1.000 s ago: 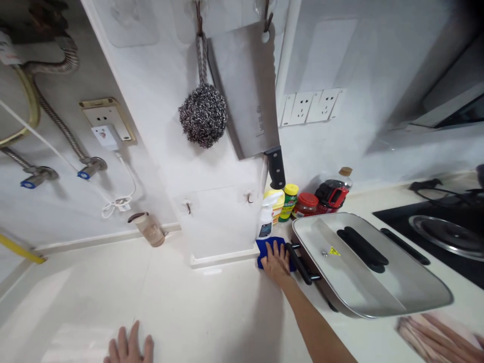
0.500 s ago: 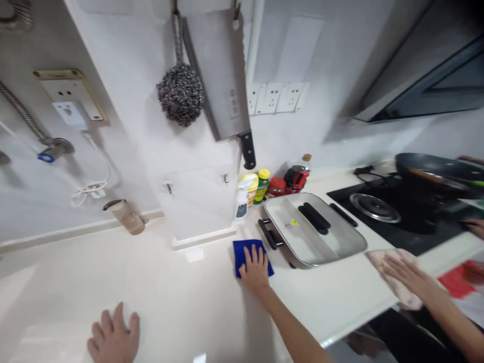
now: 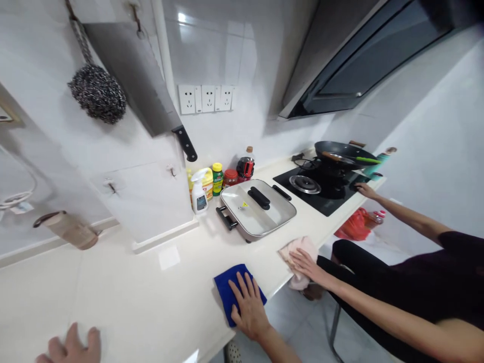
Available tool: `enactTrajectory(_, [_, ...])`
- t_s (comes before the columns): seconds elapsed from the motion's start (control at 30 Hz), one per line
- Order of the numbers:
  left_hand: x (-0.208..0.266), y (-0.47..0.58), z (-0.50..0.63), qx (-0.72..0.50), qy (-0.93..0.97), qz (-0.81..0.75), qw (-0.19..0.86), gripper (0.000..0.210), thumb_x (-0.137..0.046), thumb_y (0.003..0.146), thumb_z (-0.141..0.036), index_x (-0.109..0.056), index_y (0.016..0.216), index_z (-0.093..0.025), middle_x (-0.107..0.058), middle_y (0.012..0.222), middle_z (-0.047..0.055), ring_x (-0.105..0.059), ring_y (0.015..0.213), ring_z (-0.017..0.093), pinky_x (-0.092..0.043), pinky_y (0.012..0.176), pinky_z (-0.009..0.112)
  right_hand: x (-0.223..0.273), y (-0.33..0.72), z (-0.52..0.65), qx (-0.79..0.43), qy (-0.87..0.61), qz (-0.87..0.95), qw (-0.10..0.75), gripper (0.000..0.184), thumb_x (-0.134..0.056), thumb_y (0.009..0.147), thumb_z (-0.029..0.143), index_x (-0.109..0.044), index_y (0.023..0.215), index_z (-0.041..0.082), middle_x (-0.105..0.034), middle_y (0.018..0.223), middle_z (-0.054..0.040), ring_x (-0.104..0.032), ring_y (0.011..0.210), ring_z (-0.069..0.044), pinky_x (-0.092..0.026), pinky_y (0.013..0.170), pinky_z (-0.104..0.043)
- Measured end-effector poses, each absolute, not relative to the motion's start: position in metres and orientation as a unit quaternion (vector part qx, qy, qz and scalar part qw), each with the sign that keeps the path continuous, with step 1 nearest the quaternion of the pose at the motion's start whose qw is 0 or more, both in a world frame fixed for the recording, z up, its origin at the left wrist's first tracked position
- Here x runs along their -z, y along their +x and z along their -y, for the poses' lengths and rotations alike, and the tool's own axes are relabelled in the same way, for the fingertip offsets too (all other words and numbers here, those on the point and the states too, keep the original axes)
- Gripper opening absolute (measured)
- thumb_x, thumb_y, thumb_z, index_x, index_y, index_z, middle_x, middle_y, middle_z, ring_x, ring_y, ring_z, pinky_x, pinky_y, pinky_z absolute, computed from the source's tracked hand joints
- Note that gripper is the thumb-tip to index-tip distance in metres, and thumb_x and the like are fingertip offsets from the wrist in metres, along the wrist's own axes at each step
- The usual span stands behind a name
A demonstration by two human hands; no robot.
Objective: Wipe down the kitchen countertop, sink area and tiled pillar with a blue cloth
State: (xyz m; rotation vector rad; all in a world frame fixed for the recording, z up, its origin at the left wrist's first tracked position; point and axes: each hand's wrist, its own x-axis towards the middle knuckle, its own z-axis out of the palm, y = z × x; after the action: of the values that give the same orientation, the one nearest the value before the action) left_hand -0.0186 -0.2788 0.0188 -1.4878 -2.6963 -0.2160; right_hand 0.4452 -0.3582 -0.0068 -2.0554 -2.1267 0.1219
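My right hand (image 3: pixel 249 307) lies with spread fingers on top of a folded blue cloth (image 3: pixel 226 285), pressing it to the white countertop (image 3: pixel 159 297) at the front edge. A corner of the cloth reaches over that edge. At the lower left my left hand (image 3: pixel 73 348) rests on the counter, fingers apart, nothing in it; its lower part is cut off by the frame. Beyond the cloth stands a rectangular electric pan (image 3: pixel 278 222) with a glass lid and black handles.
Beside me a person's hand (image 3: pixel 306 264) presses a pink cloth (image 3: pixel 298 245); their other hand is by the black cooktop (image 3: pixel 328 194) with a wok (image 3: pixel 328 147). A spray bottle (image 3: pixel 199 194) and jars stand at the wall. A cleaver (image 3: pixel 132 75) and steel scourer (image 3: pixel 99 93) hang above; a jug (image 3: pixel 73 229) leans left.
My right hand has slid the blue cloth from beside the pan toward the counter's front edge. The view has turned right, showing more of the other person. My left hand stays flat on the counter.
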Motion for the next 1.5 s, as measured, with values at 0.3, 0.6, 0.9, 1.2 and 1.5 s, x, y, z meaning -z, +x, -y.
enactTrajectory(0.3, [-0.033,-0.006,0.282,0.143,-0.489,0.860,0.014,0.078,-0.017,0.088,-0.062,-0.043,0.144,-0.014,-0.034,0.154,0.024,-0.025,0.143,0.046,-0.024,0.113,0.063,0.019,0.529,0.377,0.062,-0.765,0.637,0.072,0.063,-0.043,0.089,0.033,-0.037,0.152,0.028,-0.024,0.164,-0.0048,-0.021,0.149,-0.032,-0.024,0.118,-0.055])
enactTrajectory(0.6, [-0.023,-0.011,0.288,0.157,-0.479,0.863,0.004,0.065,-0.028,0.095,-0.049,-0.040,0.148,-0.013,-0.026,0.159,0.026,-0.012,0.150,0.044,-0.013,0.119,0.063,0.042,0.489,0.392,0.123,-0.788,0.599,0.077,0.062,-0.029,0.094,0.038,-0.037,0.150,0.014,-0.022,0.162,-0.0174,-0.017,0.148,-0.041,-0.020,0.115,-0.065])
enactTrajectory(0.9, [-0.015,-0.015,0.293,0.178,-0.510,0.841,0.004,0.063,-0.032,0.096,-0.045,-0.039,0.148,-0.010,-0.022,0.160,0.027,-0.004,0.151,0.046,-0.012,0.117,0.068,0.018,0.345,0.414,0.032,-0.702,0.711,0.037,0.078,-0.046,0.089,0.036,-0.012,0.158,0.019,-0.006,0.166,-0.0147,-0.007,0.150,-0.043,-0.017,0.116,-0.067])
enactTrajectory(1.2, [-0.015,-0.020,0.297,0.211,-0.539,0.816,-0.013,0.063,-0.030,0.096,-0.046,-0.042,0.145,-0.008,-0.020,0.159,0.031,-0.002,0.149,0.050,-0.009,0.116,0.071,-0.030,0.214,0.383,-0.190,-0.556,0.808,0.030,0.082,-0.043,0.094,0.058,-0.008,0.158,0.021,0.011,0.164,-0.0143,0.007,0.148,-0.048,-0.001,0.117,-0.074])
enactTrajectory(1.5, [-0.011,-0.031,0.302,0.205,-0.528,0.823,-0.043,0.059,-0.031,0.096,-0.043,-0.046,0.145,-0.013,-0.025,0.161,0.025,-0.007,0.151,0.044,-0.013,0.119,0.066,-0.044,0.196,0.368,-0.227,-0.533,0.811,0.079,0.071,-0.037,0.097,0.061,-0.017,0.157,0.028,-0.001,0.165,-0.0128,-0.006,0.150,-0.043,-0.012,0.118,-0.069])
